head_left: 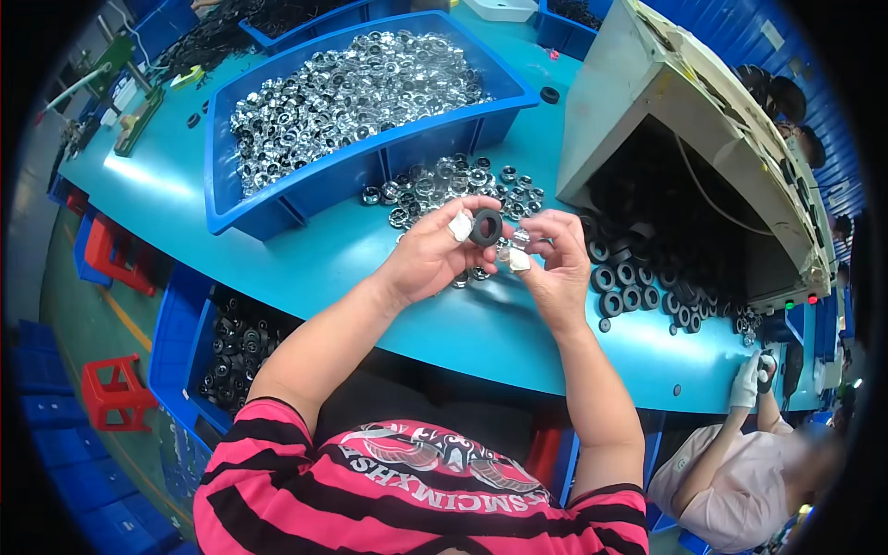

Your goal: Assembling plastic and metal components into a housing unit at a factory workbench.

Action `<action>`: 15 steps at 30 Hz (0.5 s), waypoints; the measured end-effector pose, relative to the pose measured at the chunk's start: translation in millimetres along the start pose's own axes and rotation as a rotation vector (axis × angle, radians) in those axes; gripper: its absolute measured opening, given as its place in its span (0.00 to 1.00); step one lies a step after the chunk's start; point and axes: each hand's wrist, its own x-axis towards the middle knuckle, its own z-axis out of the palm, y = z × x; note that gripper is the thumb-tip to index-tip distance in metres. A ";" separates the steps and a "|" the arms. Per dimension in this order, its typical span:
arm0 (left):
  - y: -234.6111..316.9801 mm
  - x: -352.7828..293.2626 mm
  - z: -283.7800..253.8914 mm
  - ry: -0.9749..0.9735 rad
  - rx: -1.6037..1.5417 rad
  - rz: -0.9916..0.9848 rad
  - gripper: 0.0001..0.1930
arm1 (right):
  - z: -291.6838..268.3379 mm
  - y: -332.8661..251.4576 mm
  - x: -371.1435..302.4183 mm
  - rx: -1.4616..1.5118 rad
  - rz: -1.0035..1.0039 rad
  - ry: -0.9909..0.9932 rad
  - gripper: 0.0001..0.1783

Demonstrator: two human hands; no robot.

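Observation:
My left hand pinches a black rubber ring between thumb and fingers, its hole facing me. Close beside it, my right hand holds a small shiny, clear-silver round part at its fingertips. White wrapping covers both thumbs. The two parts are near each other but appear apart. Beyond my hands lies a loose pile of shiny round parts on the turquoise table. A few more sit just under my fingers, partly hidden.
A large blue bin full of shiny round parts stands behind the pile. At right, black rings spill from a white box-shaped housing. A lower blue crate holds black parts. Another person works at far right; a red stool stands left.

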 end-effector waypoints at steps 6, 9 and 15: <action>2.4 4.8 2.4 0.018 0.079 -0.016 0.25 | 5.0 -6.2 3.1 0.207 0.087 0.016 0.21; 2.8 3.5 3.6 0.017 0.063 -0.021 0.25 | 0.8 -0.5 2.8 0.337 0.196 -0.010 0.20; 2.6 3.4 0.3 0.019 0.031 -0.013 0.28 | -6.8 6.3 8.6 0.459 0.339 0.054 0.18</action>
